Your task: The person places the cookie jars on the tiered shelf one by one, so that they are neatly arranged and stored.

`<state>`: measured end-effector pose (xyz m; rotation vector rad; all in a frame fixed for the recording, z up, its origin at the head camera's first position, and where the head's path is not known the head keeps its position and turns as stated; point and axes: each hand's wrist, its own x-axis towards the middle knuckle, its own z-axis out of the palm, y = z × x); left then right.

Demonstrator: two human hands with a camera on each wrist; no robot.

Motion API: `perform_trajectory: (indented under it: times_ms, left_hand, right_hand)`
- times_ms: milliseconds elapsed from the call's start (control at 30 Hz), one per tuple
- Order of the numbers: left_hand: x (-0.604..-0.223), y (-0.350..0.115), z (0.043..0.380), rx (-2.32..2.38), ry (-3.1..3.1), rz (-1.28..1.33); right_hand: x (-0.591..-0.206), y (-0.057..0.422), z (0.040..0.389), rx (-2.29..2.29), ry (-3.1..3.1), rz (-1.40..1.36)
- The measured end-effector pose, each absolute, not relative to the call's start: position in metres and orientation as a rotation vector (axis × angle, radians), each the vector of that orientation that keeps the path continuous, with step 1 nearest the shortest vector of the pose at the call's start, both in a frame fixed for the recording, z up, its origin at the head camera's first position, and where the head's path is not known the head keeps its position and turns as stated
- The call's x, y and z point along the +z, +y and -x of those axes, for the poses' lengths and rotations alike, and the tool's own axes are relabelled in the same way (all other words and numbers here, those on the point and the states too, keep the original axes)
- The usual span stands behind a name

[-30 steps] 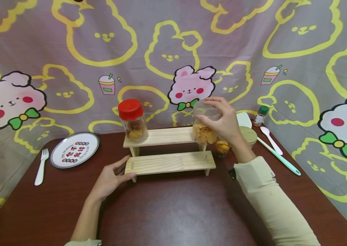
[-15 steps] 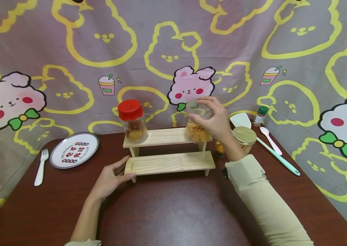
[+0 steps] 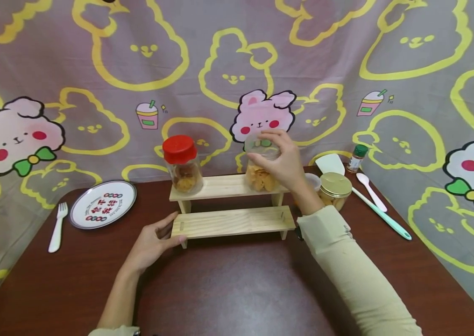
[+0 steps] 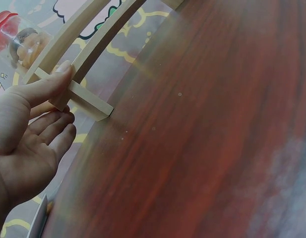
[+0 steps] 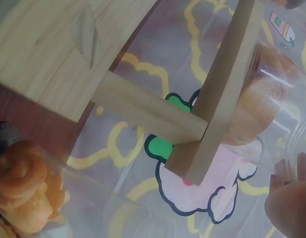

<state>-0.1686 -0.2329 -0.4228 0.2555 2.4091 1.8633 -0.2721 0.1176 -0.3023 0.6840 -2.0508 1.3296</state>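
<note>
A two-tier wooden shelf rack (image 3: 232,223) stands on the dark table. At the left end of its lower tier my left hand (image 3: 152,240) grips the board, thumb in front and fingers behind, as the left wrist view also shows. My right hand (image 3: 284,161) holds a clear jar of yellow-orange snacks (image 3: 260,178) around its upper part, at the right side of the top tier. In the right wrist view that jar's base is right at the tier's surface. A red-lidded jar (image 3: 184,170) with snacks inside stands at the top tier's left end.
A gold-lidded jar (image 3: 335,189) and a partly hidden clear jar (image 3: 313,181) stand right of the rack. Beyond lie a spatula (image 3: 331,164), a white spoon (image 3: 372,191) and a green-capped bottle (image 3: 357,158). At left are a plate (image 3: 102,205) and a fork (image 3: 57,228).
My right hand has moved the clear snack jar leftward along the top tier, uncovering the gold-lidded jar. My left hand has kept its hold on the rack.
</note>
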Motion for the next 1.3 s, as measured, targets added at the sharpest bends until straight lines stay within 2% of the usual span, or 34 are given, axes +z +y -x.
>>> perform_trajectory:
  times_ms: [1300]
  left_hand:
    - [-0.422, -0.232, 0.168, 1.842, 2.433, -0.246]
  right_hand:
    - [-0.290, 0.122, 0.269, 1.213, -2.255, -0.695]
